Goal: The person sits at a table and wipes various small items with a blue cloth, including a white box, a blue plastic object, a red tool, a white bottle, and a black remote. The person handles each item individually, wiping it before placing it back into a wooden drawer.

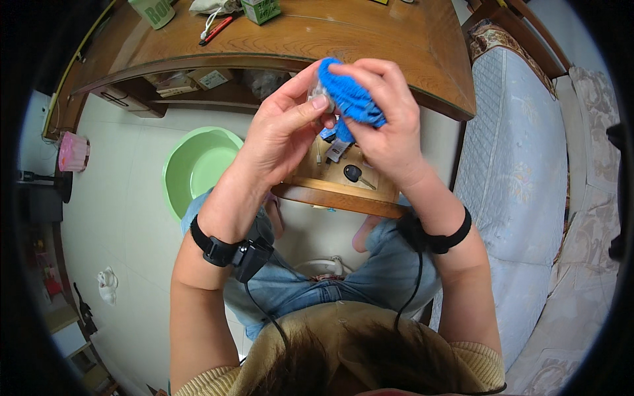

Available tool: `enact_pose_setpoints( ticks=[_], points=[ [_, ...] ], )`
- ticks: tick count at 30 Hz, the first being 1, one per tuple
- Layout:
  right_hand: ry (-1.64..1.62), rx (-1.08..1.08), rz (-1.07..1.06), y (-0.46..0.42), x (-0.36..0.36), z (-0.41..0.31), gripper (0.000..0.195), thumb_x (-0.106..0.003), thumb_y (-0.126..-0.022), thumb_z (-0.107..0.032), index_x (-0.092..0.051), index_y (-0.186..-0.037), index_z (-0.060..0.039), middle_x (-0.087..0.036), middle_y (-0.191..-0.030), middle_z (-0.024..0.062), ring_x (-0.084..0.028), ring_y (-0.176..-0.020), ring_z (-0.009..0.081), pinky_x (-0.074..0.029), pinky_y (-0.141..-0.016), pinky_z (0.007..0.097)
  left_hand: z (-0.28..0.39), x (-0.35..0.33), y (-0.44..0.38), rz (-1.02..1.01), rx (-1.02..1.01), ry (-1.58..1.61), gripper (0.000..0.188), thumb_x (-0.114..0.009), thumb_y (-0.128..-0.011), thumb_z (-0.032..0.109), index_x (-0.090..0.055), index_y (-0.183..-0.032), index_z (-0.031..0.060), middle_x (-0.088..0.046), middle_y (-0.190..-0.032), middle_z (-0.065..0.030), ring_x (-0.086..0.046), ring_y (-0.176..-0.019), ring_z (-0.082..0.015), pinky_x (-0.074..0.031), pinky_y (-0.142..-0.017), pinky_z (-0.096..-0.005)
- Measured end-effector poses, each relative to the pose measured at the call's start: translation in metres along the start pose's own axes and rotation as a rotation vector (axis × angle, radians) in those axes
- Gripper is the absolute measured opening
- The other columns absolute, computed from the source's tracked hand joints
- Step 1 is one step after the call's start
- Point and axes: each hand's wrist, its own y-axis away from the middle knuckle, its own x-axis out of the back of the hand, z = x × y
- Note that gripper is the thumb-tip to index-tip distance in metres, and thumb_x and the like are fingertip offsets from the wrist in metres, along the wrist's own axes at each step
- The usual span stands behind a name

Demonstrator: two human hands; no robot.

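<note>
My right hand [391, 119] grips a bunched blue cloth [351, 96] above an open wooden drawer [342, 198]. My left hand [292, 119] pinches a small, clear object [317, 96] between thumb and fingers, against the cloth's left side; what exactly it is cannot be told. Beneath the hands, the drawer holds a black-headed key [359, 175], a white cable plug [318, 158] and a small packet [337, 150]. The hands hide part of the drawer.
A wooden desk [317, 34] carries a red utility knife [216, 30], a green box [261, 10] and a light green container [153, 12]. A green basin [198, 163] stands on the floor at left. A bed [510, 173] lies at right.
</note>
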Motion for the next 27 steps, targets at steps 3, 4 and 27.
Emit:
enact_pose_setpoints(
  ticks=[3, 4, 27],
  points=[
    [-0.016, 0.007, 0.009, 0.002, 0.0, 0.0, 0.054, -0.074, -0.07, 0.005, -0.07, -0.121, -0.0115, -0.063, -0.112, 0.0107, -0.068, -0.094, 0.0294, -0.056, -0.079, 0.0358, 0.0, -0.009, 0.003, 0.089, 0.016, -0.157, 0.049, -0.064, -0.1, 0.014, -0.051, -0.146, 0.002, -0.065, -0.125, -0.0048, -0.059, -0.108, -0.0128, -0.049, -0.089, -0.0309],
    [-0.064, -0.004, 0.007, 0.001, 0.001, 0.001, 0.055, -0.074, -0.07, 0.004, -0.07, -0.122, -0.0116, -0.064, -0.111, 0.0102, -0.068, -0.095, 0.0291, -0.057, -0.078, 0.0356, 0.0, -0.005, 0.004, 0.079, 0.039, -0.202, 0.049, -0.065, -0.1, 0.013, -0.051, -0.146, 0.0018, -0.065, -0.125, -0.0045, -0.059, -0.108, -0.0125, -0.049, -0.089, -0.0305],
    [0.134, 0.199, -0.034, 0.0, 0.006, -0.009, 0.044, -0.079, -0.065, -0.005, -0.073, -0.108, -0.0175, -0.066, -0.103, 0.006, -0.069, -0.086, 0.0263, -0.058, -0.069, 0.0353, 0.002, 0.002, -0.001, -0.05, -0.037, 0.189, 0.049, -0.063, -0.102, 0.018, -0.048, -0.144, -0.0033, -0.064, -0.127, -0.0089, -0.062, -0.117, -0.0165, -0.048, -0.106, -0.0336]
  ],
)
